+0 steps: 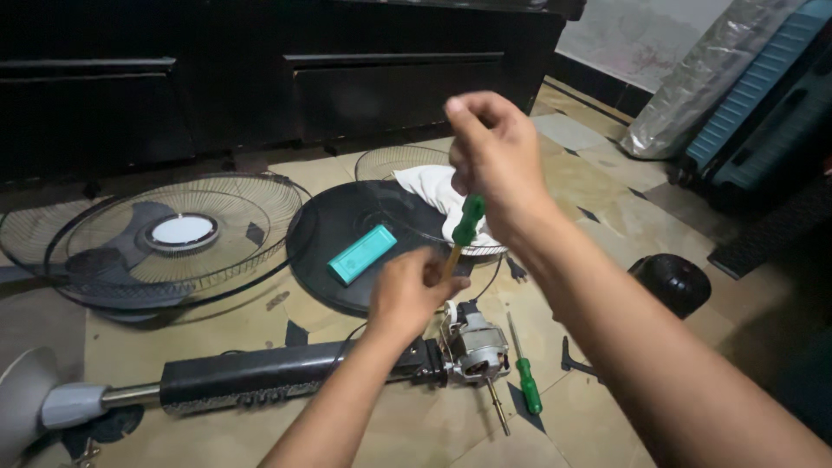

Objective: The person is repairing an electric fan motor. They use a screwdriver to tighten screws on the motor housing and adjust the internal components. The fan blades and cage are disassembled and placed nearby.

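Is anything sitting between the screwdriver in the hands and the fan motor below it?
Nothing visible does. The right hand holds the green-handled screwdriver by its handle, the left hand pinches its shaft, and the fan motor lies uncovered on the floor just below them.

A tiled floor [607,186] in worn beige with small dark diamond insets fills the lower view. From nine to twelve o'clock stands a long black cabinet [286,78] with drawer fronts. At one o'clock a pale wall [641,30] shows above a dark skirting. At two o'clock leans a teal suitcase [763,104] beside a silvery wrapped bundle [693,87]. The light is dim.
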